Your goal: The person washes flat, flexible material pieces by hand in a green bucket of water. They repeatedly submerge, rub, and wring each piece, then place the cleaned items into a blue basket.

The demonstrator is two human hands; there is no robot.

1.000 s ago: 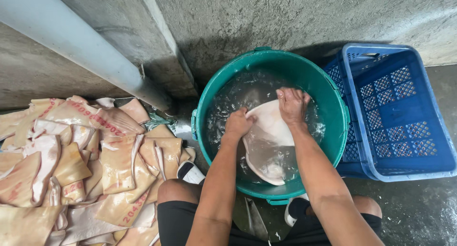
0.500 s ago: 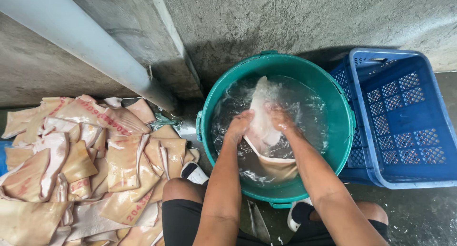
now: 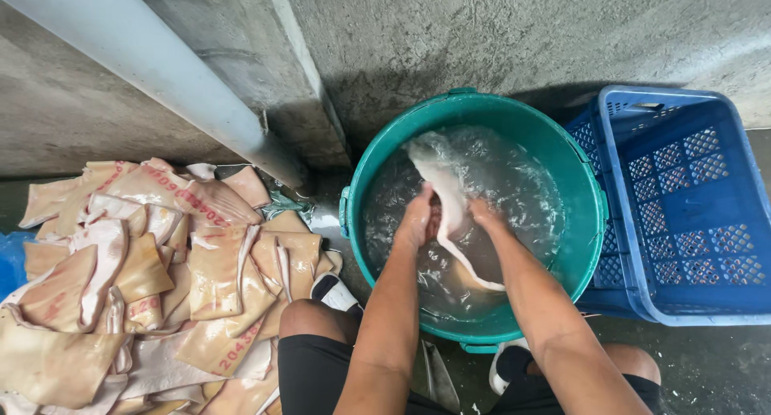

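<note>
— Gripping something pale, is that it? Both hands are down in the water.

— Yes. The left hand (image 3: 418, 220) and the right hand (image 3: 480, 214) are close together, each closed around a limp pale sheet (image 3: 446, 192) of skin-like material. One end of it rises out of the water toward the far side; the other trails under the surface toward the person's knees.

— And the water sits in what?

— A round teal bucket (image 3: 578, 246) on the concrete floor (image 3: 707, 367), with the water churned and foamy around the wrists. The person squats right behind it, knees on either side.

— What about the blue thing?

— A blue plastic crate (image 3: 683, 214) with latticed walls, touching the bucket on the right.

— And the other side?

— A heap of similar tan and cream pieces (image 3: 144, 278), some with red markings, lies on the floor to the left. Behind it a grey pipe (image 3: 152, 61) slants down along the concrete wall (image 3: 498, 29).
</note>
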